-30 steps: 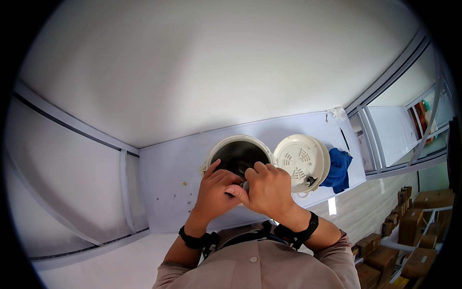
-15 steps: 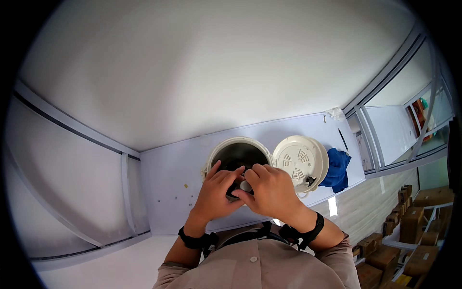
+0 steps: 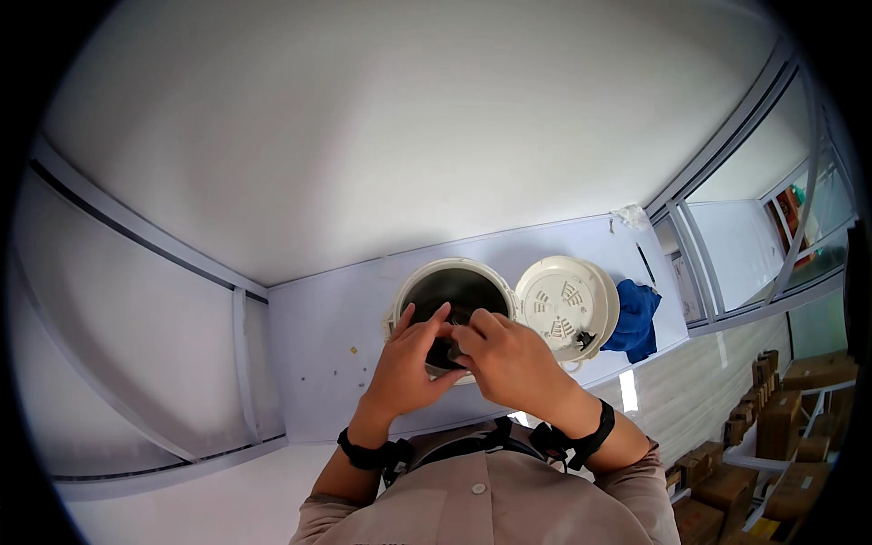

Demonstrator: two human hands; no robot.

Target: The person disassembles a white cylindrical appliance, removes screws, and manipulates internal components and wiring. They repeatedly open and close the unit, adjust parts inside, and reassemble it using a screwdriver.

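Note:
Both hands are over the mouth of a white round pot-like housing (image 3: 403, 289) with a dark metallic inside, standing on the table. My right hand (image 3: 509, 361) is closed, thumb and fingers pinched on a small greyish part (image 3: 457, 352) whose kind I cannot make out. Beside it, my left hand (image 3: 407, 365) has thumb and fingers apart in a curve, its fingertips close to the right hand's. Just right of the housing, a white round cover (image 3: 551, 309) with slotted vents lies inner side up, a small black piece (image 3: 584, 341) near its edge.
A blue cloth (image 3: 636, 318) lies right of the cover. Behind it are a thin black stick-like tool (image 3: 646, 263) and crumpled clear plastic (image 3: 631, 216). Several tiny bits, one a yellow piece (image 3: 354, 351), dot the left tabletop. Cardboard boxes (image 3: 724, 481) stand on the floor at right.
My right hand has turned slightly, and the pale round end seen in its pinch no longer shows. The left fingers have shifted a little, exposing more of the housing's inside.

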